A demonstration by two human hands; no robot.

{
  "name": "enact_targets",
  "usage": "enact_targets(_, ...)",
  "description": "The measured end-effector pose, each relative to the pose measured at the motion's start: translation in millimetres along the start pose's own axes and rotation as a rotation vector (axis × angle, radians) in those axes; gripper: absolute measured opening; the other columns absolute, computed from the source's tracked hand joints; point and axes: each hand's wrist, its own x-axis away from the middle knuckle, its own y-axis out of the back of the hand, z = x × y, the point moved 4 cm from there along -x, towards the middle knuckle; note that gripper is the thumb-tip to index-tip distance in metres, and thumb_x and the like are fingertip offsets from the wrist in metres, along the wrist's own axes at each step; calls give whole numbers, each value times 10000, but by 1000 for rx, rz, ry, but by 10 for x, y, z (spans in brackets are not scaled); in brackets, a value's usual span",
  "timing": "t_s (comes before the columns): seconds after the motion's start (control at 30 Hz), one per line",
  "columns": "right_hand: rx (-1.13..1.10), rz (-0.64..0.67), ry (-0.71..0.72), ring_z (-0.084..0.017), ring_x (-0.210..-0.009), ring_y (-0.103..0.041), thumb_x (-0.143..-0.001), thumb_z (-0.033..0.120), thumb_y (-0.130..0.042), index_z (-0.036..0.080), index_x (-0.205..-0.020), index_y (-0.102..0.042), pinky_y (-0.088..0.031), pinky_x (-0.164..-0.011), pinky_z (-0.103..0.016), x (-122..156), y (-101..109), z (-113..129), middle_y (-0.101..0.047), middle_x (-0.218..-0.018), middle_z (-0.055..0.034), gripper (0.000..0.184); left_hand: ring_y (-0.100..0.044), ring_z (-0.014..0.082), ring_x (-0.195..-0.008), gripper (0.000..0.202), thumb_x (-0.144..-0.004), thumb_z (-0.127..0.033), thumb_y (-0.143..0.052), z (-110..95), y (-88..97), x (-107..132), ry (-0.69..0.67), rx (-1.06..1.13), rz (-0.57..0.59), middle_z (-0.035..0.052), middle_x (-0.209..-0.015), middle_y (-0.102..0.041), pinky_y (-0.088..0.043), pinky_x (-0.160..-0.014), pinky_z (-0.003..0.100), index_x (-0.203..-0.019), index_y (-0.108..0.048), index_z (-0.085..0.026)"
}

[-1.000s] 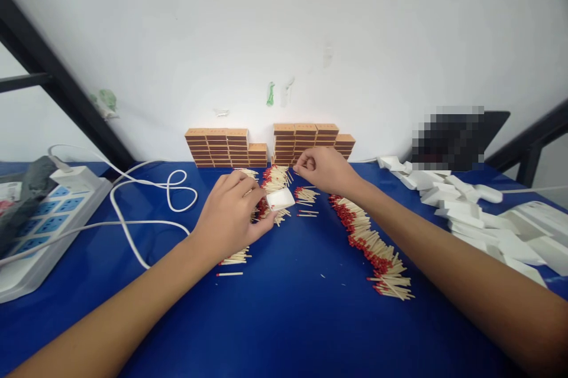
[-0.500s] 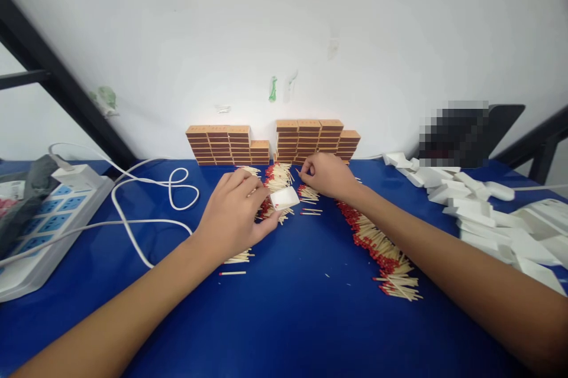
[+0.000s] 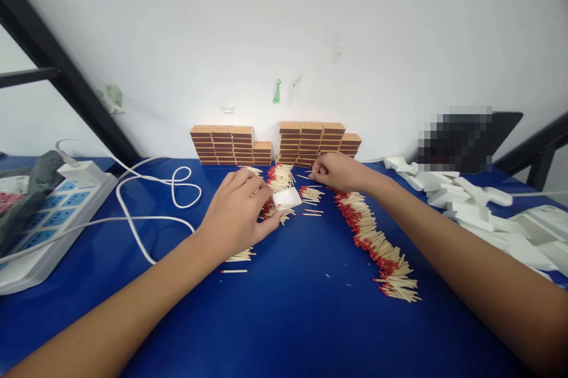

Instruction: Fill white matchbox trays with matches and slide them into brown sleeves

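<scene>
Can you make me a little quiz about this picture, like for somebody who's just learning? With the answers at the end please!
1. Which hand is holding the small white tray?
2. True or false: the matchboxes are stacked in two groups with a gap between them.
3. Fill in the missing colour: the matches have ____ heads.

Key:
1. The left hand.
2. True.
3. Red.
</scene>
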Motion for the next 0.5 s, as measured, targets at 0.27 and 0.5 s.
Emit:
enact_targets(0.27,102,-83,-22,-218,-811,-678,-975,204,-593,191,-990,-750,-384,-661,-313,1,-27,-31,-799,-961,-86,158,-647,302,-1001,250,-990,-406,-689,-12,-4,4,-6,-2,14,114,-990,-753,-518,-849,470,-983,-754,-166)
enact_targets(0.5,167,-66,-12,-236,-869,-704,-1005,231,-580,193,-974,-737,-396,-681,-313,-17,-84,-29,-806,-1007,-107,165,-655,298,-997,277,-995,-419,-688,-10,-3,4,-23,-15,13,113,-983,-754,-524,-845,464,-994,-754,-150)
